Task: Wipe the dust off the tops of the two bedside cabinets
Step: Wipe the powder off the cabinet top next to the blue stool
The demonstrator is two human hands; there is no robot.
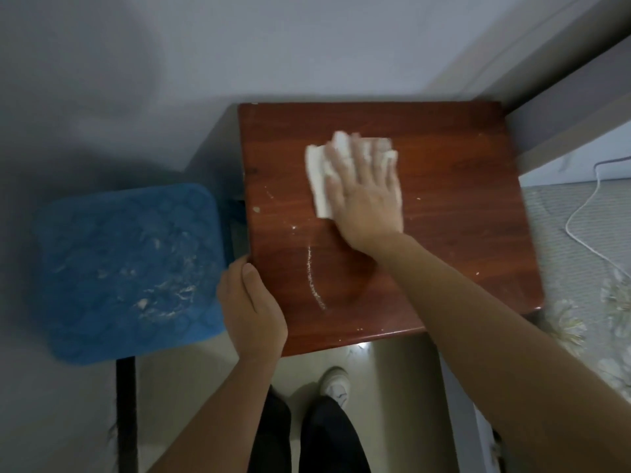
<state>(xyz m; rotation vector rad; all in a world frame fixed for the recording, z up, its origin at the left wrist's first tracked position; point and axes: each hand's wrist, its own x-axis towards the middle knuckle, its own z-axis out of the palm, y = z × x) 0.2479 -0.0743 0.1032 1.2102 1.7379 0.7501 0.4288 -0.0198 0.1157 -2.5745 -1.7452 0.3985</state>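
Under the right hand's [367, 186] flat grip, white tissue [319, 172] presses the cabinet top [444, 199].

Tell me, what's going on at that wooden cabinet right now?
Right hand flat on white cloth, pressing it to cabinet top. Left hand holds front-left edge. Curved dust streak remains. Nothing in the way.

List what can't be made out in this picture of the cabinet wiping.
- Second bedside cabinet: outside the head view.
- White cloth: mostly covered by the right hand, blurred.
- Cabinet top under that hand: hidden, so dust there is unknown.
- Cabinet front and drawers: unseen from above.
- Left hand fingers: curled below the cabinet edge.
- Blue stool legs: hidden under its seat.
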